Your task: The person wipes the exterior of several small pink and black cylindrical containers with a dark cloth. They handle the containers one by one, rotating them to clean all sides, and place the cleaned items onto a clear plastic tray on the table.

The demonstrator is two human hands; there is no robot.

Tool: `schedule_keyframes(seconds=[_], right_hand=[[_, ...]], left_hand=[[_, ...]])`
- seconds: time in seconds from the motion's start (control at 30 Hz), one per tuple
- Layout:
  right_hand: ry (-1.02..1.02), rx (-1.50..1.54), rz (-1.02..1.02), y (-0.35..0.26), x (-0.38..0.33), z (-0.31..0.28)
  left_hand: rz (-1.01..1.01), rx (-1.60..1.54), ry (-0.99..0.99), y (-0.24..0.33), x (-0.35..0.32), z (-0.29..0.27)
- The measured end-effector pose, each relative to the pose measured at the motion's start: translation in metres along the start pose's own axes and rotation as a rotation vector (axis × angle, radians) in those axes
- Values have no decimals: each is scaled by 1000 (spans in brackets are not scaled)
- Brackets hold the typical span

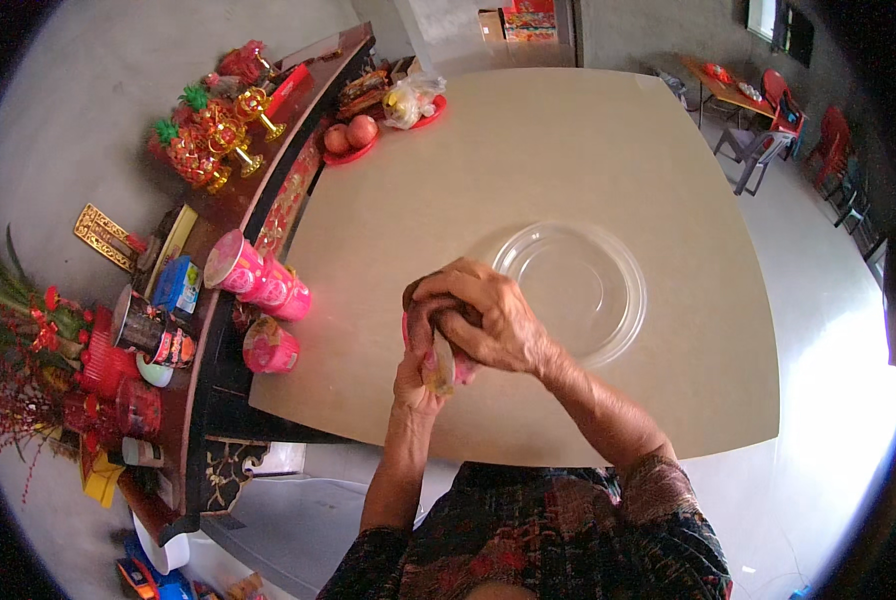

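My left hand (415,378) is closed around a small pink-and-yellowish object (440,368), steadying it from the left and below. Over its top, the fingers of my right hand (498,318) are bent and pressed down. Most of the object is covered by my fingers, so I cannot make out its kind. Both hands are together above the beige tabletop (668,180). Just beyond and right of them, a clear round plastic lid or shallow dish (636,300) lies on the table.
Along the left runs a dark wooden altar table (193,400) with pink cups (268,285), gold ornaments (238,140) and red decorations. Red plates hold round fruit (353,133) and a bagged item (413,102) at the far left. Chairs (758,150) stand at the far right.
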State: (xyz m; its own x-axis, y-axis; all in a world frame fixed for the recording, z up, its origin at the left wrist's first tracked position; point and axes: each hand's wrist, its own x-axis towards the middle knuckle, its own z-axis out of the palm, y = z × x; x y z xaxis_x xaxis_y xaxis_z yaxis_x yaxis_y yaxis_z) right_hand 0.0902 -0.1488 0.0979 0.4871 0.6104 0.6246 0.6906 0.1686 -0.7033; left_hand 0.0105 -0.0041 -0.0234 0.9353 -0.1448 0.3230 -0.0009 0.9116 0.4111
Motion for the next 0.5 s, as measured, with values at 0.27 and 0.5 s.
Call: schedule_keyframes(seconds=[0.27,0.5], right_hand=[[-350,284,387,58,17,-3],[134,557,456,39,-8,-7]], left_hand=[[-17,363,435,-18,-8,30],[50,314,446,-19,7,37]])
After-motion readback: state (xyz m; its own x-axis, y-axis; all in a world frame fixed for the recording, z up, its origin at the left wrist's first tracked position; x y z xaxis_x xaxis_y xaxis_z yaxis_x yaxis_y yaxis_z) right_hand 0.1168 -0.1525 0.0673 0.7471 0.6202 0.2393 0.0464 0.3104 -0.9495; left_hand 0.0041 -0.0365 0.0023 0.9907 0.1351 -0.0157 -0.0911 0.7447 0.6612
